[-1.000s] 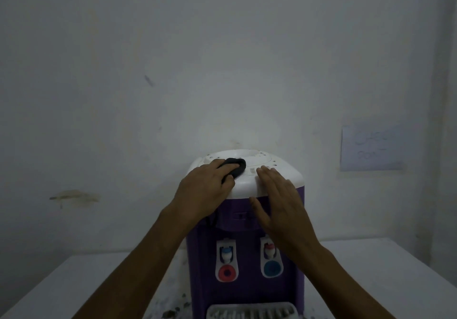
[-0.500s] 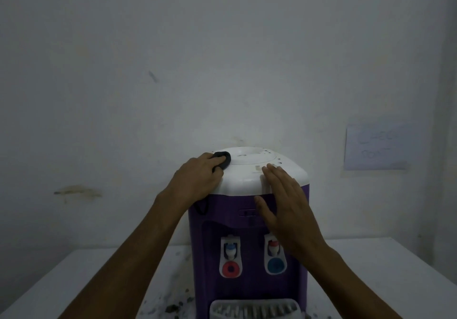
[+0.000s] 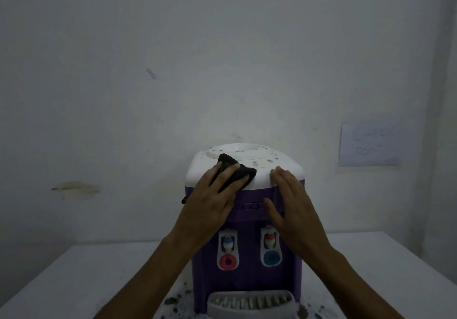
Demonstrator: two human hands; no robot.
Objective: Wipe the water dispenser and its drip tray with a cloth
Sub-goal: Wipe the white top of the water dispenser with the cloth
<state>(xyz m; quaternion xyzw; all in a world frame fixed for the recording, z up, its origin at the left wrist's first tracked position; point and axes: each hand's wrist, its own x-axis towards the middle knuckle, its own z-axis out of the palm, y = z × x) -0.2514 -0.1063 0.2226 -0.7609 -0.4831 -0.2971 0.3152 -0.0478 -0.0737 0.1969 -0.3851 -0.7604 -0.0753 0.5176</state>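
Observation:
A purple water dispenser (image 3: 247, 279) with a white domed top (image 3: 269, 168) stands on a white table, two taps on its front. Its grey slotted drip tray (image 3: 249, 302) juts out at the bottom edge of the view. My left hand (image 3: 210, 205) presses a black cloth (image 3: 237, 170) flat against the front left of the white top, with the cloth poking out past my fingers. My right hand (image 3: 294, 210) lies flat, fingers together, on the front right of the dispenser, its fingertips at the white rim.
The white table (image 3: 74, 281) runs out to both sides of the dispenser, with dark specks of dirt (image 3: 173, 301) around the base. A plain wall stands close behind, with a paper note (image 3: 369, 144) at the right.
My left hand has slid the cloth from the top's back left toward the front centre. My right hand has stayed on the front right.

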